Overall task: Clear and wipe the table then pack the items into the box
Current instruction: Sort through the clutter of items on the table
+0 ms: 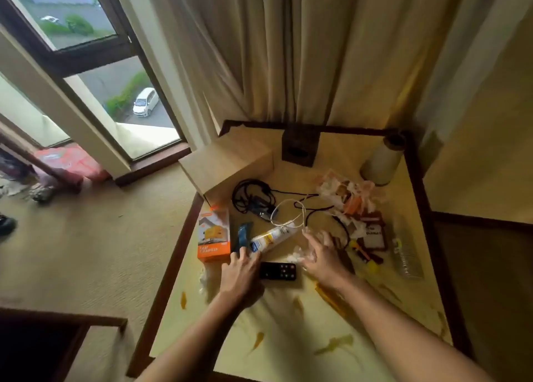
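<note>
The white plastic tube (274,237) lies just beyond the black remote control (278,270), slanting away rightward. Its cap end meets the straight-fingered left hand (240,269), the nearer one; the right hand (321,255) spreads open right of the remote.

Daylight through dark-framed window (75,21) at 10 o'clock, white car (146,101) parked outside, beige pleated curtains (288,50) at 12 o'clock behind the dark-rimmed table (171,269), cream wall (476,151) at 3 o'clock, beige carpet (101,237) at 9 o'clock, dark wooden furniture (43,347) at 7 o'clock.
</note>
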`<state>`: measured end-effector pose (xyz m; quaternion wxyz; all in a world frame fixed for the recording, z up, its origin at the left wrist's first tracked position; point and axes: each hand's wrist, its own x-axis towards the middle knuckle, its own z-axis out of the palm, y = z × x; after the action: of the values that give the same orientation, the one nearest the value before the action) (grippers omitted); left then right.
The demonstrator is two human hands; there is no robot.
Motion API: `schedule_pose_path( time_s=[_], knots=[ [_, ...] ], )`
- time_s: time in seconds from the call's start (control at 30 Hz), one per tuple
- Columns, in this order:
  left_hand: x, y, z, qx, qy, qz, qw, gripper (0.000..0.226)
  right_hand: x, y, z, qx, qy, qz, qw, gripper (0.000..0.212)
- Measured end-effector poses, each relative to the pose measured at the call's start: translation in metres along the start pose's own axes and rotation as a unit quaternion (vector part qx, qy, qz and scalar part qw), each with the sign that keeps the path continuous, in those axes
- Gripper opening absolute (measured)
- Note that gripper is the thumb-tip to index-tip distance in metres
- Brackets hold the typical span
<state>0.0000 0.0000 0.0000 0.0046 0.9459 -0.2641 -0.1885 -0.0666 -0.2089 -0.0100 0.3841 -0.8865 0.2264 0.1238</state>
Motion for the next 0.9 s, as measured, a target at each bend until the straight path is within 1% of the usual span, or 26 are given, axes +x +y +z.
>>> schedule_pose_path(
  time_s=[0.07,0.17,0.2,0.27,0.33,0.43,0.5,0.57,0.63,0.7,0.73,0.8,0.9],
  knots=[
    [0.004,-0.01,0.005,-0.026,0.002,0.001,1.0,0.073,0.005,0.004,0.012,-0.003,0.004,0.012,1.0,0.073],
    [0.008,-0.022,0.018,-0.05,0.032,0.015,0.998,0.059,0.008,0.015,0.031,-0.133,0.065,0.005,0.989,0.055],
    [0.009,-0.024,0.022,-0.061,0.046,0.018,0.997,0.052,0.008,0.02,0.035,-0.156,0.082,0.001,0.984,0.054],
    [0.013,-0.03,0.026,-0.081,0.072,0.026,0.994,0.04,0.009,0.022,0.039,-0.189,0.103,-0.024,0.976,0.061],
    [0.017,-0.035,0.031,-0.099,0.085,0.035,0.991,0.033,0.012,0.023,0.041,-0.195,0.126,-0.052,0.971,0.062],
    [0.02,-0.04,0.036,-0.131,0.105,0.042,0.985,0.024,0.014,0.021,0.043,-0.18,0.15,-0.066,0.97,0.048],
    [0.019,-0.04,0.034,-0.16,0.13,0.036,0.978,0.014,0.012,0.017,0.044,-0.152,0.165,-0.078,0.971,0.044],
    [0.014,-0.042,0.028,-0.203,0.175,0.014,0.963,0.008,0.007,0.009,0.045,-0.133,0.178,-0.082,0.972,0.045],
    [0.005,-0.049,0.023,-0.246,0.212,-0.032,0.945,0.01,0.004,0.004,0.046,-0.136,0.184,-0.074,0.971,0.047],
    [-0.004,-0.064,0.023,-0.253,0.235,-0.087,0.935,0.011,0.003,0.0,0.05,-0.138,0.183,-0.061,0.971,0.04],
    [-0.008,-0.072,0.027,-0.237,0.234,-0.11,0.937,0.011,0.004,-0.001,0.052,-0.138,0.178,-0.055,0.973,0.035],
    [-0.014,-0.084,0.036,-0.196,0.206,-0.152,0.947,0.011,0.005,-0.001,0.057,-0.132,0.174,-0.037,0.975,0.029],
    [-0.019,-0.093,0.05,-0.135,0.147,-0.184,0.962,0.022,0.004,0.002,0.066,-0.102,0.16,-0.01,0.982,0.032]
  ],
)
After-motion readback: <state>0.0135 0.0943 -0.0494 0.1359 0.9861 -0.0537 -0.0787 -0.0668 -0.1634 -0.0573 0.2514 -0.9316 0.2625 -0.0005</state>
